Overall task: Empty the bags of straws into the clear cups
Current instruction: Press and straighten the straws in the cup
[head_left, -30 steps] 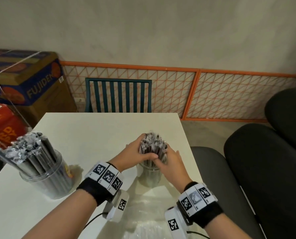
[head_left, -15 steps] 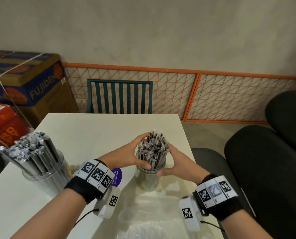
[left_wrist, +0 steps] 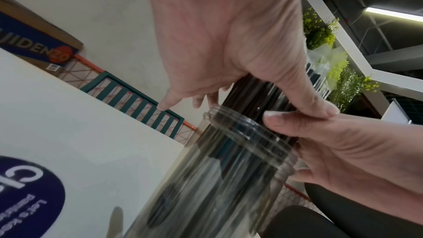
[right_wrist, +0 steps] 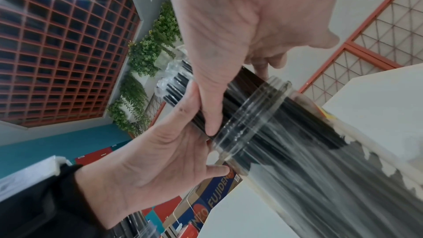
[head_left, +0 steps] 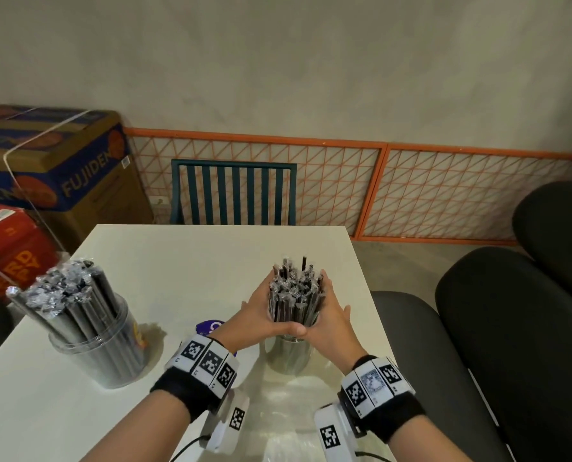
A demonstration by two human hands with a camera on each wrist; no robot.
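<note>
At centre frame your left hand [head_left: 256, 313] and right hand [head_left: 331, 316] wrap a grip round the straws [head_left: 294, 296] standing in the clear cup [head_left: 289, 356]. Squeeze unevenly and the light cup could tip, spilling straws across the surface [head_left: 178, 261].

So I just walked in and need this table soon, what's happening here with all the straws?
A person is loading wrapped straws into clear cups. Both hands, the left hand and the right hand, are cupped around a bundle of thin dark straws standing in the smaller clear cup, thumbs meeting just above its rim. A bigger clear cup at the left of the white table already holds thicker straws. An empty clear bag lies between the wrists.
</note>
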